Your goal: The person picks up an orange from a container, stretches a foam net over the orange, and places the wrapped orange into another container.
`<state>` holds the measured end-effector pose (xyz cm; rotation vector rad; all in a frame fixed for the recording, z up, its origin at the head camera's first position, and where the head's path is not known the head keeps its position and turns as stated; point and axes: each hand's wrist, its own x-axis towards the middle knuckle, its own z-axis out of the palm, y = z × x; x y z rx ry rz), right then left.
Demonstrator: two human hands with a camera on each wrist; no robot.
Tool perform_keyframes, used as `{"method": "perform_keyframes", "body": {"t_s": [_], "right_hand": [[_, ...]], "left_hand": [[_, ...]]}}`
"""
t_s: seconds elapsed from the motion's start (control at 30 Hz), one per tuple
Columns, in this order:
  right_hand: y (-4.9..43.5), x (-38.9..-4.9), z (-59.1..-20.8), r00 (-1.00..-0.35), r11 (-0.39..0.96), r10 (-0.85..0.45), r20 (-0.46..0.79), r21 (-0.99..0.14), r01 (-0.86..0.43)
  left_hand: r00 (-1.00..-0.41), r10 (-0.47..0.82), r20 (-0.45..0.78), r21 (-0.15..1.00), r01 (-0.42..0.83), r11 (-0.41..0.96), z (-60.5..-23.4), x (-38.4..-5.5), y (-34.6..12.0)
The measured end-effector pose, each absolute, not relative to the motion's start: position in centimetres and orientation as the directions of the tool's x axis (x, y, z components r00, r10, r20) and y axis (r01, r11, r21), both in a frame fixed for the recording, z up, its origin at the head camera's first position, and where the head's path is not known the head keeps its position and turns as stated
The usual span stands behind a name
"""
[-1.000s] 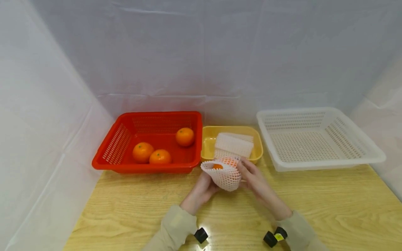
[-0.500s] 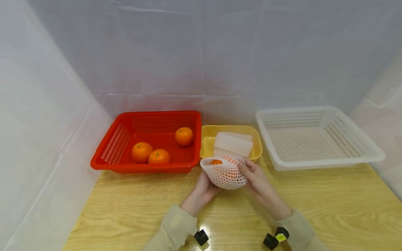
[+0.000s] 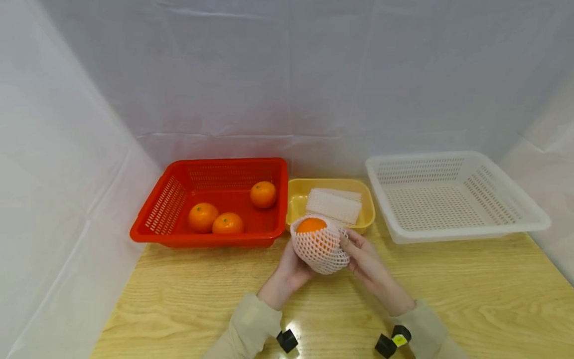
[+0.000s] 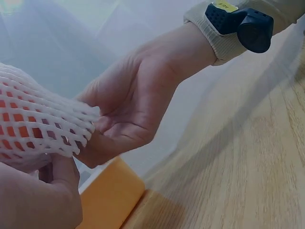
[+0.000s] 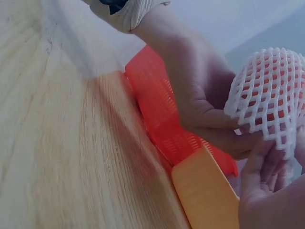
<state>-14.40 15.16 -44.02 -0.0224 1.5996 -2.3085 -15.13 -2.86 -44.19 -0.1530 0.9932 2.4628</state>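
Note:
An orange [image 3: 312,225] sits inside a white foam net sleeve [image 3: 325,257], held over the table before the yellow tray. Its bare top shows through the sleeve's open end, which faces up and left. My left hand [image 3: 289,274] holds the wrapped fruit from its left and below, most fingers hidden behind the netting. On the other side, my right hand [image 3: 371,264] pinches the sleeve's gathered end between thumb and fingers. In the right wrist view the netting [image 5: 267,90] stretches over the fruit, with both hands close together at its edge.
A red basket [image 3: 215,241] at left holds several oranges [image 3: 228,224]. Behind the hands, a yellow tray [image 3: 296,199] contains flat foam net sleeves [image 3: 334,205]. At right stands a white basket [image 3: 471,234]. White sheeting [image 3: 287,89] borders the wooden table [image 3: 202,284] at back and sides.
The sleeve's wide, loose mouth has drawn in around the orange, and more of the fruit's top now shows. The fruit has tipped up slightly; both hands stay in nearly the same place.

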Motion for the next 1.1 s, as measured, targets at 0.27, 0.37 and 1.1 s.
{"method": "perform_keyframes", "body": {"t_s": [0.27,0.37,1.1], "right_hand": [[15.0,-14.6,-43.8,-0.995,-0.035,-0.098,0.022,-0.999,-0.019],[14.9,-14.3,-43.5,-0.974,0.084,-0.127,0.186,-0.977,-0.197],[14.3,-13.4,-42.6,-0.972,0.052,-0.142,0.185,-0.98,-0.194]], "left_hand": [[-0.89,0.383,-0.247,0.637,-0.447,-0.629,-44.0,-15.5,-3.0],[-0.884,0.377,-0.277,0.647,-0.461,-0.607,-44.0,-15.5,-3.0],[-0.959,0.269,-0.085,0.973,-0.138,-0.185,-42.4,-15.4,-2.9]]}}
